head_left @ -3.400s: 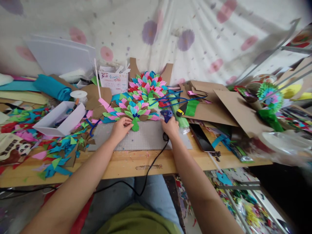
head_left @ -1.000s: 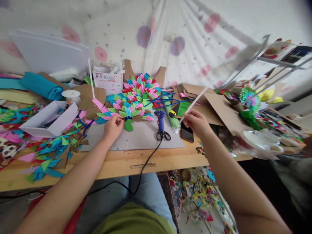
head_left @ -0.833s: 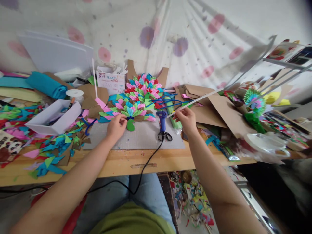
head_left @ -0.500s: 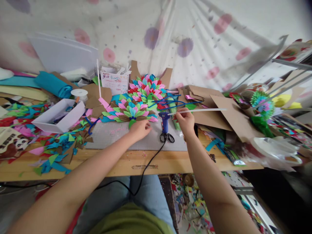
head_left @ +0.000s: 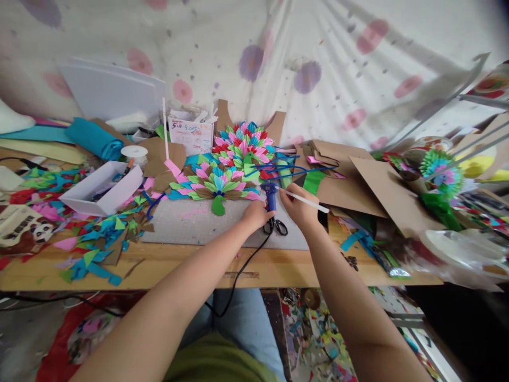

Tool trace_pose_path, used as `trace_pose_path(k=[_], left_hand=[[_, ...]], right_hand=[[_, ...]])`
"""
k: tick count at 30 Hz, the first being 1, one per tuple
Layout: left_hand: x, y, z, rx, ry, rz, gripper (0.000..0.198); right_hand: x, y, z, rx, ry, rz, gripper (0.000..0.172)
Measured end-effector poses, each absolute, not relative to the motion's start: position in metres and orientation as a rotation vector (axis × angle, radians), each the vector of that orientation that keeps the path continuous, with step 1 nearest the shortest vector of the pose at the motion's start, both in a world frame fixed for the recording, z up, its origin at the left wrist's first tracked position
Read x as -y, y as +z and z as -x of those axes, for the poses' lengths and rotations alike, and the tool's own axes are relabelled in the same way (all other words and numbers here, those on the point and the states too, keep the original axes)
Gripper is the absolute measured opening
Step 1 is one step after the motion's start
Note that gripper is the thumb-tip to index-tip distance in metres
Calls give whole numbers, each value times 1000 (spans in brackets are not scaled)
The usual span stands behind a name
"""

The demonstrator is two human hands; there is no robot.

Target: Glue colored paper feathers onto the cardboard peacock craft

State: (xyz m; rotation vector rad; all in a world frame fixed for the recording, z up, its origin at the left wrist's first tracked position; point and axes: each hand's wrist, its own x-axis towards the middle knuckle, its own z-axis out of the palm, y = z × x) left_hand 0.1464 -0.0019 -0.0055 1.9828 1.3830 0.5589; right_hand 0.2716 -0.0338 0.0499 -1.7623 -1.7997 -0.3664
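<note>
A blue hot glue gun [head_left: 271, 197] stands near the middle of the grey cutting mat [head_left: 191, 223], its black cord running down over the table edge. My left hand [head_left: 257, 213] is closed around the gun's handle. Between the fingers of my right hand [head_left: 300, 208] is a long white glue stick [head_left: 312, 202], one end close to the back of the gun; whether it enters cannot be made out. Black-handled scissors [head_left: 280, 227] lie just below the gun. To the left rests a layered paper peacock [head_left: 218, 183] with a green body, and another colourful paper fan [head_left: 244, 143] is behind it.
A white open box [head_left: 101, 191] and scattered paper scraps [head_left: 95, 257] cover the left side. Blue wire stems [head_left: 294, 168] lie behind the gun. Cardboard sheets [head_left: 382, 191], a plastic bag [head_left: 457, 249] and a metal rack [head_left: 473, 74] occupy the right.
My left hand has moved right from beside the peacock onto the glue gun. The glue stick in my right hand has swung so its far end points down to the right.
</note>
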Motion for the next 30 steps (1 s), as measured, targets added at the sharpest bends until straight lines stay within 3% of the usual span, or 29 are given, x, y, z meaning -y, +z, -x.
trace_pose_path(k=[10,15,18,23,30], left_hand=[[8,-5,-149,-1446,545,-1923,31],[8,-3,-146,-1376,542,-1900,34],[5,6,-128,-1349,578,-1955,25],[-7,22,-55,-1682,789,-1953,15],[-9,9,14,-1987,622,-1915,19]], right_hand=[[19,47,-267,1671,-220,1961,47],[14,34,-263,1583,-9,2084,46],[5,21,-258,1639,42,2105,51],[-7,3,-252,1599,174,2142,47],[-11,4,-251,1231,452,1775,40]])
